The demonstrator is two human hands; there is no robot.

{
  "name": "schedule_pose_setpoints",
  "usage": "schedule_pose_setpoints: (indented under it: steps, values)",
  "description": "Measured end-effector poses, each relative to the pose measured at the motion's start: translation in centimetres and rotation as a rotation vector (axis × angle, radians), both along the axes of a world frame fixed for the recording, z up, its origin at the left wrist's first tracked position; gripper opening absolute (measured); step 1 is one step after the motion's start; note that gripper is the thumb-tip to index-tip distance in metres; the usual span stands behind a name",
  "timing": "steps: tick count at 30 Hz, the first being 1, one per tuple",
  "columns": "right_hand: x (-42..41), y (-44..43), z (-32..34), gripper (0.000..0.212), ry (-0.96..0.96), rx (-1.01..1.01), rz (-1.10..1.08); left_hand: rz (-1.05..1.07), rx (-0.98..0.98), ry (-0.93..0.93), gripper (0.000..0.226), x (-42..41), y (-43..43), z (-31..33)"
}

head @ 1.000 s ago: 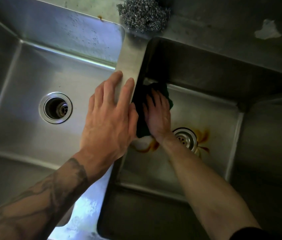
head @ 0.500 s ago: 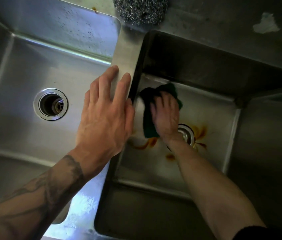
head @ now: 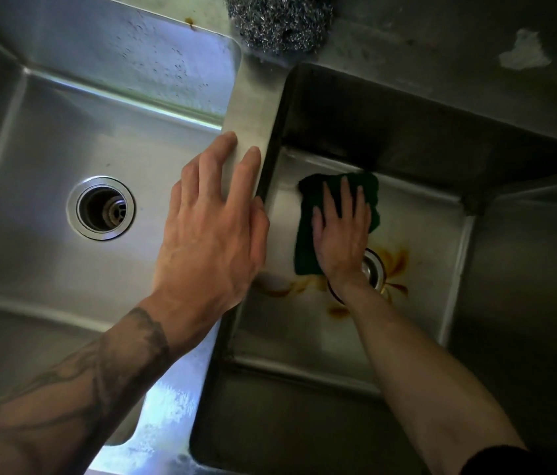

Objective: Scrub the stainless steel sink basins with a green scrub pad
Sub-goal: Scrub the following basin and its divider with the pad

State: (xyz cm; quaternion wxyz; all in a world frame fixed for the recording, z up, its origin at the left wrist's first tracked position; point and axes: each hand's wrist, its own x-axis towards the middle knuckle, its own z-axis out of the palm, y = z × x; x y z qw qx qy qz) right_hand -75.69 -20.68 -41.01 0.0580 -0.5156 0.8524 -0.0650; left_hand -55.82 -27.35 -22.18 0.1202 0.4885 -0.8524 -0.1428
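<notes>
Left hand (head: 212, 234) flat on the brushed-steel divider (head: 253, 111), fingers spread, bracing; slick-looking metal, so the palm could slip. Right hand (head: 340, 234), fingers straight and slightly fanned, presses the green scrub pad (head: 306, 231) onto the right basin (head: 417, 228) floor beside the drain (head: 374, 269). The thin, floppy pad may bunch and miss the orange rust streaks (head: 397, 258). Beyond, a wiry steel wool ball (head: 280, 22) on the ledge.

The right hand (head: 340, 238) presses the green scrub pad (head: 305, 238) flat on the basin floor (head: 417, 234) right of the divider (head: 251, 108). The left hand (head: 212, 241) lies on this divider, fingers (head: 223, 156) straight.
</notes>
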Motion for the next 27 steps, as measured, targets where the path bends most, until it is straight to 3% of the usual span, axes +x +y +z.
schedule_pose_setpoints:
  steps: [3,7,9,12,15,18,21,23,27]
  values:
    - [3.8,-1.4,0.3,0.052,-0.031,-0.016,-0.103,-0.001,0.001,-0.005,0.049,-0.1,0.1,0.1]
    - [6.8,3.1,-0.3,0.051,-0.07,0.019,0.372,-0.007,0.022,-0.009,0.05,-0.1,0.1,0.3]
    - [3.9,3.5,-0.5,0.05,-0.05,-0.002,0.469,-0.011,0.017,-0.009,0.05,-0.1,0.0,0.2]
    - [0.9,0.3,-0.3,0.049,-0.002,-0.009,0.182,-0.003,0.011,-0.001,0.048,0.0,0.1,0.2]
    - [4.2,-1.4,0.4,0.05,-0.047,-0.034,-0.096,-0.005,0.02,0.008,0.048,-0.1,0.2,0.3]
    - [8.7,2.9,0.4,0.051,-0.095,-0.005,0.137,-0.012,0.041,0.0,0.05,-0.1,0.0,0.7]
    - [6.2,6.1,0.3,0.05,-0.093,0.015,0.434,-0.02,0.038,-0.001,0.051,-0.1,0.0,0.6]
    - [3.2,4.4,0.2,0.048,-0.044,0.0,0.335,-0.017,0.029,0.005,0.05,-0.1,-0.1,0.4]
    - [3.6,-0.7,0.5,0.048,-0.035,-0.049,-0.11,-0.014,0.028,0.014,0.048,-0.2,-0.1,0.2]
